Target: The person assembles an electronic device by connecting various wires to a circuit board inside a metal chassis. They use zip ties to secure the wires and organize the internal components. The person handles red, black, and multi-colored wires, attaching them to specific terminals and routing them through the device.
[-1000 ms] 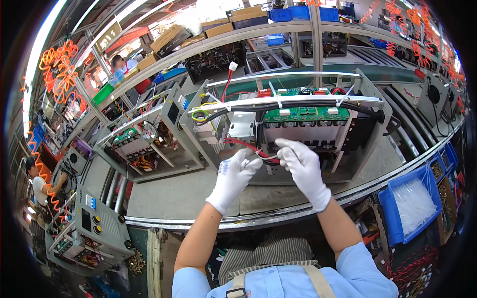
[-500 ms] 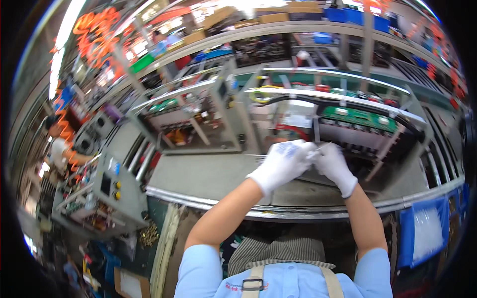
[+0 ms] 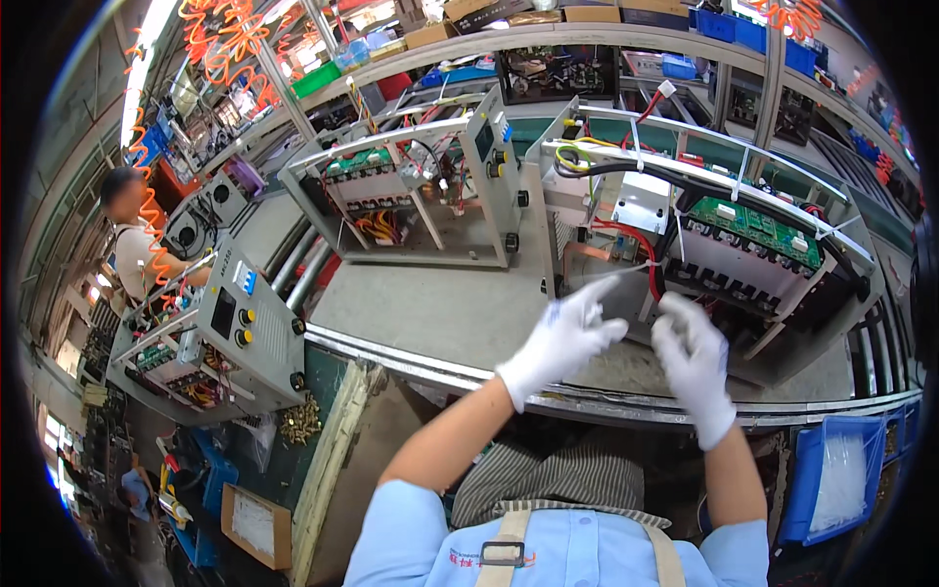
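My left hand (image 3: 567,340), in a white glove, is at the near side of an open-sided machine housing (image 3: 831,235). Its index finger stretches toward a thin white cable tie (image 3: 638,267) around red wires (image 3: 649,281). My right hand (image 3: 696,360), also gloved, hovers just right of it with loosely bent fingers apart. Nothing shows in either hand. Inside the housing are a green circuit board (image 3: 751,233) and a silver metal block (image 3: 641,201). A thick black cable (image 3: 626,172), tied with white ties, runs along the top bar.
A second open housing (image 3: 411,256) stands to the left on the grey bench (image 3: 391,308). Farther left is a third machine (image 3: 230,333) with yellow-ringed knobs, near a co-worker (image 3: 134,249). A blue bin (image 3: 827,479) of clear-white strips hangs at the right; brass fittings (image 3: 299,421) lie at lower left.
My hands were together at the wires; now they have separated, the right moving right and nearer me. The view has shifted, and the cable tie on the red wires now shows clearly.
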The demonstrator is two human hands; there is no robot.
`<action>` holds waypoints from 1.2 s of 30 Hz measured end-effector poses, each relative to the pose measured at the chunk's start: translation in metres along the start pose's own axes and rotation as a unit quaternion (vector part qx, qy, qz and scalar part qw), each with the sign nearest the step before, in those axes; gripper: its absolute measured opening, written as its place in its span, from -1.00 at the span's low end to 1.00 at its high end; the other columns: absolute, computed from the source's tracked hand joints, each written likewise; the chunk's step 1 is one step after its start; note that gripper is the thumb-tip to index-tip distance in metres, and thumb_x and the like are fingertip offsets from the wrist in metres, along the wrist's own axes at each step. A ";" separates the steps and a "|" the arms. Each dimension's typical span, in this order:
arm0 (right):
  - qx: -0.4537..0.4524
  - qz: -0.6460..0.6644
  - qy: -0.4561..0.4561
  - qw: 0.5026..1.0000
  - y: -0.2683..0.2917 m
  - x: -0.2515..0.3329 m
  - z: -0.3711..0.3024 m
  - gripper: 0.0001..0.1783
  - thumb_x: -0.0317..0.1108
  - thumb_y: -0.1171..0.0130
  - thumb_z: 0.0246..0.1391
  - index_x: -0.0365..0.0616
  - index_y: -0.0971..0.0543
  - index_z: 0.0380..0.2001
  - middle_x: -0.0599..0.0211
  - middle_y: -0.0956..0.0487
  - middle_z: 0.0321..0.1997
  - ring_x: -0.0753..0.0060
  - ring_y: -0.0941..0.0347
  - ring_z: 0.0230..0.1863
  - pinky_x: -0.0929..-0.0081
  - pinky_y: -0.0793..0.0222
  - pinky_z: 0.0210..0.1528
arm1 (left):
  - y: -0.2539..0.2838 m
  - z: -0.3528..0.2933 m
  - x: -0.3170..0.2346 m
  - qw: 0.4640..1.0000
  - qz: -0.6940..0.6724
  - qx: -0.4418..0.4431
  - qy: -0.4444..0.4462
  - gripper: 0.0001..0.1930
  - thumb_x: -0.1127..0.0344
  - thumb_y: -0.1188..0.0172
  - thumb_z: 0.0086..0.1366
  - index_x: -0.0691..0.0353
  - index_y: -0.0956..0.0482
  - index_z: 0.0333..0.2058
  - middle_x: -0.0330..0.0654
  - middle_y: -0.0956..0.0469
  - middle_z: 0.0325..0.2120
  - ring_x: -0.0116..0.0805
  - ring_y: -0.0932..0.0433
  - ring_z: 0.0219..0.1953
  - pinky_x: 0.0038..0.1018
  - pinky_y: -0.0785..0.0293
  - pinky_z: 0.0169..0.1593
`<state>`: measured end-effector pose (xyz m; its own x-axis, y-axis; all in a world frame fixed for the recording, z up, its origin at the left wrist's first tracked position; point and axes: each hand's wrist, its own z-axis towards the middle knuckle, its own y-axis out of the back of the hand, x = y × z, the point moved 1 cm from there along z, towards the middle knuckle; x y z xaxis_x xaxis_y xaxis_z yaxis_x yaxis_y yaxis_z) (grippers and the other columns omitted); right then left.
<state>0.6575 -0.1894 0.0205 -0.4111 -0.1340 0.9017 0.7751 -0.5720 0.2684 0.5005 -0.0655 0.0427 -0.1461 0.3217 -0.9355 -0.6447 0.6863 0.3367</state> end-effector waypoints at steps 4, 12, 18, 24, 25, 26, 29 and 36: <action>0.162 0.015 -0.023 0.986 -0.057 -0.003 -0.048 -0.31 -0.33 -0.24 0.07 -0.26 -0.25 0.24 0.21 -0.57 -0.12 0.61 -0.46 -0.45 0.61 -0.39 -0.38 | -0.033 -0.024 0.021 0.971 -0.201 -0.120 -0.045 -0.49 0.40 -0.18 0.27 0.34 -0.33 0.18 -0.36 -0.42 -0.55 -0.68 -0.33 -0.50 -0.70 -0.26 -0.41; 0.273 0.204 -0.264 0.902 -0.117 -0.008 -0.063 -0.72 -0.15 -0.11 0.23 -0.19 -0.52 -0.28 0.44 -0.52 -0.51 0.68 -0.35 -0.67 0.75 -0.23 -0.62 | 0.013 -0.064 0.047 0.899 -0.432 0.041 0.052 -0.56 0.22 -0.07 0.39 0.34 -0.35 0.14 -0.37 -0.48 -0.46 -0.73 -0.26 -0.61 -0.79 -0.17 -0.51; 0.139 0.073 -0.110 0.981 -0.092 0.007 -0.042 -0.43 -0.31 -0.25 0.11 -0.22 -0.38 0.17 0.39 -0.53 -0.32 0.68 -0.43 -0.44 0.62 -0.41 -0.34 | 0.047 -0.063 0.083 0.952 -0.248 0.155 0.090 -0.67 0.16 0.02 0.41 0.29 -0.54 -0.07 -0.39 -0.44 -0.58 -0.70 -0.24 -0.59 -0.71 -0.15 -0.50; 0.117 -0.031 0.022 0.992 -0.063 0.028 -0.036 -0.79 -0.30 -0.25 0.07 -0.21 -0.64 -0.28 0.25 -0.60 -0.39 0.29 -0.56 -0.27 0.45 -0.42 -0.19 | 0.021 -0.054 0.064 0.937 -0.143 0.313 0.058 -0.73 0.20 0.01 0.38 0.19 -0.56 -0.11 -0.45 -0.43 -0.56 -0.73 -0.17 -0.61 -0.71 -0.08 -0.54; 0.109 -0.024 0.016 0.994 -0.058 0.026 -0.041 -0.82 -0.33 -0.22 0.09 -0.20 -0.65 -0.30 0.26 -0.61 -0.39 0.31 -0.56 -0.28 0.44 -0.42 -0.20 | 0.015 -0.055 0.057 0.924 -0.182 0.332 0.052 -0.72 0.17 0.00 0.39 0.19 -0.55 -0.09 -0.45 -0.43 -0.56 -0.73 -0.18 -0.61 -0.71 -0.09 -0.54; 0.103 -0.005 0.002 0.995 -0.052 0.021 -0.046 -0.78 -0.38 -0.22 0.09 -0.22 -0.63 -0.20 0.30 -0.60 -0.39 0.43 -0.53 -0.35 0.52 -0.43 -0.28 | 0.008 -0.051 0.056 0.922 -0.164 0.346 0.063 -0.71 0.16 0.00 0.40 0.19 -0.54 -0.07 -0.44 -0.43 -0.56 -0.73 -0.18 -0.61 -0.71 -0.08 -0.54; 0.073 0.163 -0.107 0.978 -0.029 0.014 -0.053 -0.59 -0.48 -0.21 0.09 -0.25 -0.50 0.05 0.39 -0.57 -0.40 0.62 -0.48 -0.44 0.65 -0.42 -0.42 | -0.011 -0.041 0.041 0.903 -0.164 0.383 0.107 -0.71 0.19 0.02 0.41 0.26 -0.53 -0.08 -0.36 -0.45 -0.56 -0.62 -0.30 -0.53 -0.62 -0.24 -0.38; -0.100 0.244 -0.075 0.962 0.044 -0.018 -0.036 -0.48 -0.53 -0.18 0.12 -0.26 -0.37 0.17 0.49 -0.53 -0.41 0.77 -0.35 -0.46 0.77 -0.31 -0.38 | -0.019 -0.001 0.082 0.990 0.010 0.067 -0.121 -0.72 0.47 0.00 0.29 0.35 -0.49 -0.04 -0.20 -0.57 -0.34 -0.58 -0.49 -0.34 -0.59 -0.41 -0.19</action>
<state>0.6812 -0.2414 0.0039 0.0636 -0.3161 0.9466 0.7445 -0.6166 -0.2559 0.5002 -0.0525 -0.0409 0.0358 0.4718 -0.8810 -0.5356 0.7533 0.3817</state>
